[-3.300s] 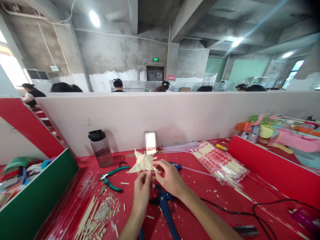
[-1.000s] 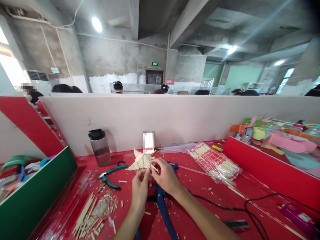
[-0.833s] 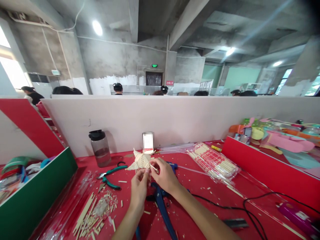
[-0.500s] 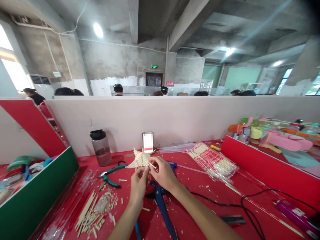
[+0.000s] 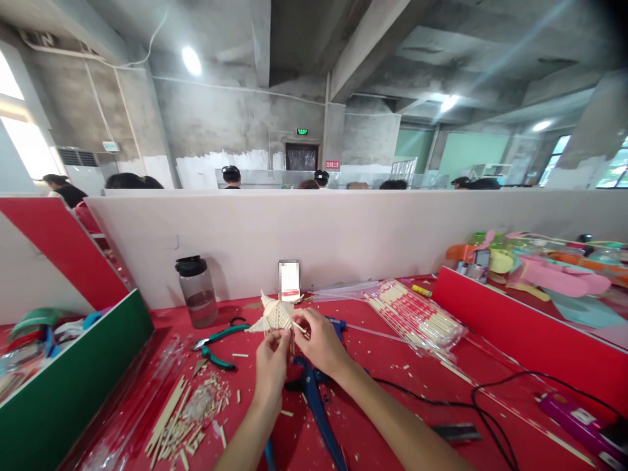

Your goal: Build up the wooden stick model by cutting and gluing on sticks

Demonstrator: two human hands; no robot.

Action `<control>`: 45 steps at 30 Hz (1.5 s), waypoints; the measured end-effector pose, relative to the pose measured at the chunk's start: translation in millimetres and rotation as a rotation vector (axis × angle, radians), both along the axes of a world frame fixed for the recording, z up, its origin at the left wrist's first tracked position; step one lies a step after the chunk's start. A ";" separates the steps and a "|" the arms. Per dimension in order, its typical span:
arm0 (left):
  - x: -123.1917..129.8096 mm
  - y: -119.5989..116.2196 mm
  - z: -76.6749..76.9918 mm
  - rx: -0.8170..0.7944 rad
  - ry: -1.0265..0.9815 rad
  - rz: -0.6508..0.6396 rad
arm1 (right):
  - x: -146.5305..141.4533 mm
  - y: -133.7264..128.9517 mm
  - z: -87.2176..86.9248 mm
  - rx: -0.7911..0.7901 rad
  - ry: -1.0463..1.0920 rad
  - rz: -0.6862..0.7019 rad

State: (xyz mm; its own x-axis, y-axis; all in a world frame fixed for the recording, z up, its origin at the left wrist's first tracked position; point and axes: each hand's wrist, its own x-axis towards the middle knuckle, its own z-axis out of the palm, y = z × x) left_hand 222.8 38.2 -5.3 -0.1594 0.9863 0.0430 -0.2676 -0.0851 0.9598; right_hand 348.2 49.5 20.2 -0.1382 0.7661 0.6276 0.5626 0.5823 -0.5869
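A star-shaped piece built of pale wooden sticks (image 5: 275, 315) is held up over the red table in the head view. My left hand (image 5: 273, 356) pinches its lower edge between thumb and fingers. At its right side my right hand (image 5: 318, 337) has closed fingers around a short pale stick, whose end sticks out by the fingertips. Beneath the hands lies a blue-handled cutter (image 5: 318, 412), partly hidden by my right forearm. A blue glue gun (image 5: 337, 326) shows partly behind my right hand.
Green-handled pliers (image 5: 220, 353), a stick pile (image 5: 184, 418) and a bottle (image 5: 196, 294) are on the left. A phone (image 5: 290, 280) leans on the white partition (image 5: 343, 235). Bundled sticks (image 5: 417, 317), a black cable (image 5: 441, 402) and a purple device (image 5: 574, 422) lie right.
The star has tilted slightly, showing more of its face. Both hands keep nearly the same place and grip.
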 end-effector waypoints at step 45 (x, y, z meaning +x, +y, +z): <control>5.9 2.8 -2.6 -0.001 -0.051 -0.002 | -6.0 2.0 -9.1 -0.080 0.176 0.007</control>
State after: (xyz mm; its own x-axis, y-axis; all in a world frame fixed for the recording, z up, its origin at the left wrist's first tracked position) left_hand 228.7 40.9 -7.9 -0.1594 0.9866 0.0338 -0.3166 -0.0836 0.9449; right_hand 342.2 51.5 11.1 -0.0370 0.8142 0.5794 0.4433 0.5329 -0.7207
